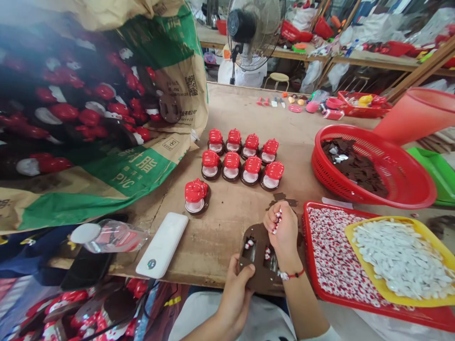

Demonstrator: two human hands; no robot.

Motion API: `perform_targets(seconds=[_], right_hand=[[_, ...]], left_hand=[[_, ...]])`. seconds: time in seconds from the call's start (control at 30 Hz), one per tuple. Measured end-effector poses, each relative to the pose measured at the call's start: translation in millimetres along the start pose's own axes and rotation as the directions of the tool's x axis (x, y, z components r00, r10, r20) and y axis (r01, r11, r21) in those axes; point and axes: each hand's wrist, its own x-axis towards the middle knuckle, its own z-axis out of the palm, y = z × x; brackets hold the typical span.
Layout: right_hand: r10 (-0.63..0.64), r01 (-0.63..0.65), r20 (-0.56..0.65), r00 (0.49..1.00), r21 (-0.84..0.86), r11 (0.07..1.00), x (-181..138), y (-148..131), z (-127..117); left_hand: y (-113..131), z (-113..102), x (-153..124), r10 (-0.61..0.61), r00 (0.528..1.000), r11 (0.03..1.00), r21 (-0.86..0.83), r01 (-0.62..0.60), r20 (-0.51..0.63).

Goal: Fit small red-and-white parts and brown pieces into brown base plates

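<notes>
A worn wooden workbench (227, 109) stretches ahead of the grip, with nine red-capped brown figures (241, 158) standing in rows straight beyond it. Left of the grip lie a white power bank (162, 245) and a big green-and-tan PVC sack (106, 189), while to its right sit a red tray (308, 237) of small red-and-white pieces (330, 251) and a red basket (320, 163) of brown pieces (355, 166).

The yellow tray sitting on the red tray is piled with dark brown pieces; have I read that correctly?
Not quite: the head view shows the yellow tray sitting on the red tray piled with white pieces, not dark brown ones. The dark brown pieces lie in the round red basket.
</notes>
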Motion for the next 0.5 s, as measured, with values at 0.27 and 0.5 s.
perform_targets(seconds=[0.27, 0.5], right_hand=[[-0.085, 0.088, 0.028, 0.996, -0.147, 0.985, -36, 7, -3], [-0.126, 0.149, 0.108, 0.986, -0.236, 0.96, -43, 21, -8]], left_hand=[[-5, 5, 2, 0.033, 0.999, 0.999, 0.006, -0.033, -0.034], [-8, 9, 2, 0.078, 0.997, 0.996, 0.037, -0.077, -0.017]])
